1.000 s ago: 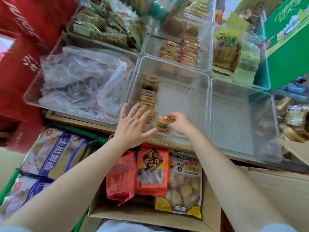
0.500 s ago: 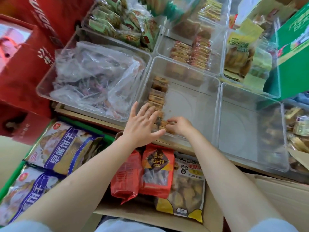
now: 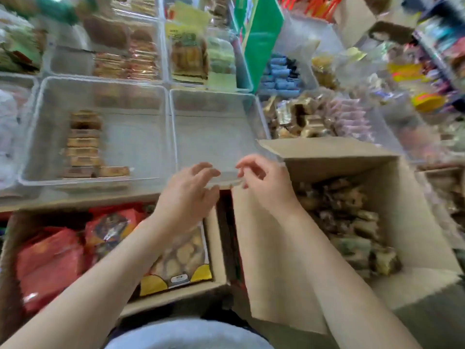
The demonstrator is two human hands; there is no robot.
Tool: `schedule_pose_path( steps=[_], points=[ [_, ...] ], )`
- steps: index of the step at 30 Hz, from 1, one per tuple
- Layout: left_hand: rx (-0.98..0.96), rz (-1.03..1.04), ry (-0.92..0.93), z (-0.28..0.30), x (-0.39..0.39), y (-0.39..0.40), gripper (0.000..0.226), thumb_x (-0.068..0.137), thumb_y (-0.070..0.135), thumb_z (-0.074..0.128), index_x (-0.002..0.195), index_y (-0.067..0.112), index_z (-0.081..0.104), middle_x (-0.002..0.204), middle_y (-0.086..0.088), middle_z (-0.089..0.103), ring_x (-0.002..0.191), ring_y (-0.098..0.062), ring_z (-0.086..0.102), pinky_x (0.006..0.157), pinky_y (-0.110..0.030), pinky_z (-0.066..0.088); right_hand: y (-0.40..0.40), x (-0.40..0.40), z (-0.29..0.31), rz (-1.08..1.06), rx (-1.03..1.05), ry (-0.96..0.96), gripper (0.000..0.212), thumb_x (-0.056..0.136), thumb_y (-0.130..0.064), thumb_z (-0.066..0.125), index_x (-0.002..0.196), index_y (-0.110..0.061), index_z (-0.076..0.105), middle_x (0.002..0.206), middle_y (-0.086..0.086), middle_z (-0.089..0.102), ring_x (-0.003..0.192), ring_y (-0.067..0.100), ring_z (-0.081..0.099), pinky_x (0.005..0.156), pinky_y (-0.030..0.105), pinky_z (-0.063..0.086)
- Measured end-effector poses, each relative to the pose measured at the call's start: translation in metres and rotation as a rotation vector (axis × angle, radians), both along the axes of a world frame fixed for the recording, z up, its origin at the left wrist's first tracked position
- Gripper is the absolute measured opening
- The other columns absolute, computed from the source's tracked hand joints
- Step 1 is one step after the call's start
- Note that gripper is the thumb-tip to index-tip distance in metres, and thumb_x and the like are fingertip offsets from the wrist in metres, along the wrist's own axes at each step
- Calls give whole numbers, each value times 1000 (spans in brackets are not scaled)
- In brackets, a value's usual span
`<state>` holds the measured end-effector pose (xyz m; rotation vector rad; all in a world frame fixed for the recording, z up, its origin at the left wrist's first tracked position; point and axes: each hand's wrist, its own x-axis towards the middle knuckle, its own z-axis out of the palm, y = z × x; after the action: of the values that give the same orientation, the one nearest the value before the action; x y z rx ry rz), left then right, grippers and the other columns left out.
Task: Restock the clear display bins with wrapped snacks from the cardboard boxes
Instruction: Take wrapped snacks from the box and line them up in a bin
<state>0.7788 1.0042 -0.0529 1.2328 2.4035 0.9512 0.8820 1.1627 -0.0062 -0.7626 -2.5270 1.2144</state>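
Left hand (image 3: 187, 195): fingers loosely curled, grip on nothing, above near rim of empty clear plastic bin (image 3: 216, 137)
Right hand (image 3: 261, 182): loose, nothing pinched; likely heading for open brown cardboard box (image 3: 392, 222) of wrapped snacks (image 3: 344, 222)
Partly filled clear bin (image 3: 141, 137): tan wrapped bars (image 3: 83, 144) stacked in one column, likely for neat display
Writing: blurred, unreadable

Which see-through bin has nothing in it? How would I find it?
Start at the open cardboard box of wrapped snacks on the right. The clear bin touching its far left corner, just beyond both hands, is the one. Its left neighbour holds a row of brown snack bars, and the bin on its right is packed with wrapped sweets; this one shows only its bare bottom.
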Motion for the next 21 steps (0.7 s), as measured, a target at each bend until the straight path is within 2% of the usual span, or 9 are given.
schedule_pose_path(
  steps=[3, 6, 9, 11, 12, 15, 16, 18, 21],
  points=[
    [227, -187, 80, 28, 83, 61, 36, 93, 33, 46, 110, 17, 74, 117, -3, 70, 107, -23, 63, 92, -36, 48, 57, 83, 16, -260, -6, 100, 20, 97, -4, 52, 94, -14, 69, 77, -2, 69, 61, 16, 63, 59, 24, 52],
    [252, -327, 115, 47, 148, 110, 31, 96, 30, 49, 111, 18, 74, 116, 0, 70, 110, -20, 63, 95, -39, 51, 111, 150, 10, -351, 16, -17, 20, 98, -9, 50, 94, -20, 67, 77, -1, 69, 60, 15, 63, 56, 22, 50],
    [141, -340, 163, 43, 187, 143, 34, 96, 31, 50, 121, 19, 70, 121, -2, 68, 117, -22, 59, 97, -42, 48, 155, 189, -15, -155, 43, -426, 14, 97, -22, 54, 93, -28, 66, 92, -6, 68, 81, 13, 66, 69, 25, 49],
    [-25, -314, 246, 32, 198, 155, 38, 97, 34, 50, 128, 18, 65, 125, -4, 65, 120, -25, 55, 97, -42, 46, 171, 200, -29, 41, 109, -675, 12, 95, -25, 56, 94, -26, 67, 98, -4, 65, 93, 18, 63, 79, 33, 52],
    [-97, -307, 309, 27, 200, 158, 39, 96, 36, 52, 129, 18, 63, 126, -5, 64, 122, -26, 54, 97, -42, 46, 174, 202, -35, 117, 125, -762, 12, 95, -23, 56, 93, -23, 67, 97, -3, 64, 93, 21, 62, 80, 35, 53],
    [-129, -282, 372, 21, 199, 159, 38, 94, 36, 57, 126, 17, 66, 123, -5, 66, 120, -26, 55, 94, -42, 48, 168, 198, -49, 301, 149, -945, 13, 96, -19, 55, 87, -18, 65, 91, 3, 64, 83, 25, 61, 67, 33, 50],
    [-120, -265, 371, 21, 198, 158, 37, 94, 36, 58, 124, 17, 68, 121, -5, 67, 119, -26, 56, 92, -42, 49, 164, 197, -57, 371, 170, -1016, 11, 97, -17, 56, 96, -14, 67, 97, 6, 66, 85, 25, 62, 67, 33, 50],
    [-121, -240, 369, 21, 198, 154, 36, 93, 37, 59, 122, 17, 69, 119, -3, 68, 117, -25, 57, 91, -42, 50, 155, 199, -73, 486, 221, -1127, 23, 95, -9, 59, 117, -8, 64, 111, 10, 63, 95, 26, 62, 75, 33, 52],
    [-107, -241, 356, 22, 204, 150, 35, 93, 39, 57, 119, 20, 71, 117, 1, 69, 115, -21, 57, 90, -39, 51, 147, 204, -77, 499, 146, -1120, 28, 94, -10, 61, 122, -7, 60, 109, 8, 57, 89, 21, 54, 74, 28, 48]
  ],
)
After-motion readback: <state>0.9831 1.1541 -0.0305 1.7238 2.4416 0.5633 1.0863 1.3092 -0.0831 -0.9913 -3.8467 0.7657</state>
